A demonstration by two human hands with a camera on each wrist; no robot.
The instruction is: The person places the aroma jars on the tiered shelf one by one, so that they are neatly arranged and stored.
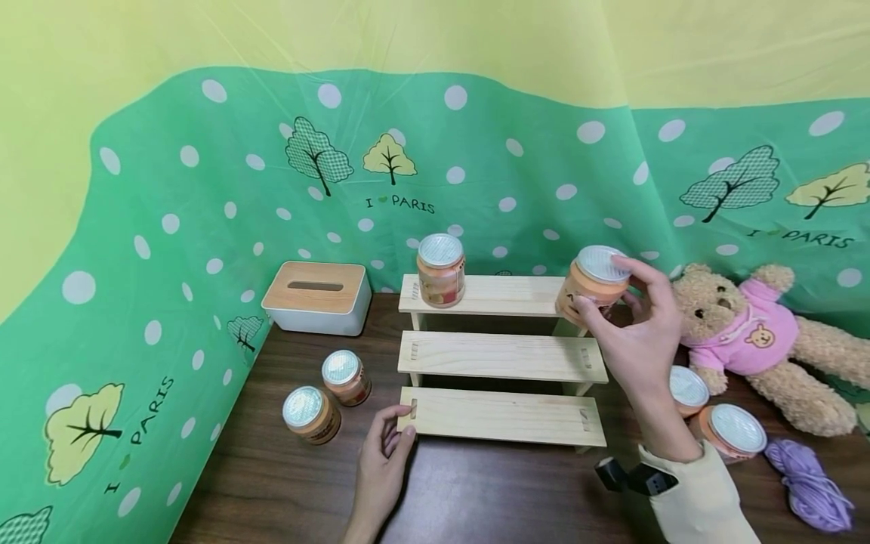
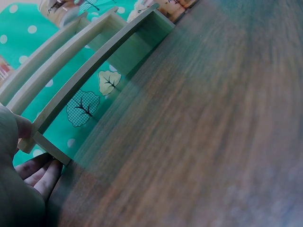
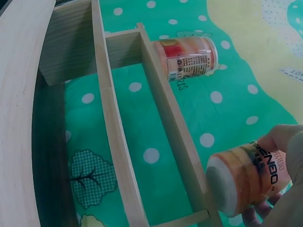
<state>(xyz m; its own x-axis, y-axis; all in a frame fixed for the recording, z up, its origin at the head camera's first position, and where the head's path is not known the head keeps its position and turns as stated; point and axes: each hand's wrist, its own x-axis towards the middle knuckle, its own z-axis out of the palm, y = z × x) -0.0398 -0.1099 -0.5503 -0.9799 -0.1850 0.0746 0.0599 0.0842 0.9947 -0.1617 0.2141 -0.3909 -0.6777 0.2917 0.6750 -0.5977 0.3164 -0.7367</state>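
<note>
My right hand [image 1: 642, 340] grips an orange-labelled jar [image 1: 590, 291] with a pale, ridged lid, thumb on the near side and fingers round the back. The jar is at the right end of the top step of a three-tier wooden shelf [image 1: 503, 357]; its pale base shows beside the board in the right wrist view. A similar jar [image 1: 441, 276] stands upright near that step's left end. Down at the bottom step's left end, my left hand [image 1: 382, 465] holds the shelf. In the left wrist view, the left fingers [image 2: 45, 177] curl by the shelf's leg.
Two jars [image 1: 342, 376] stand left of the shelf, below a wood-topped tissue box [image 1: 316, 295]. To the right are two more jars [image 1: 732, 432], partly behind my forearm, a teddy bear [image 1: 754, 332] in pink and purple yarn [image 1: 812, 487]. Green dotted cloth [image 1: 476, 151] hangs behind.
</note>
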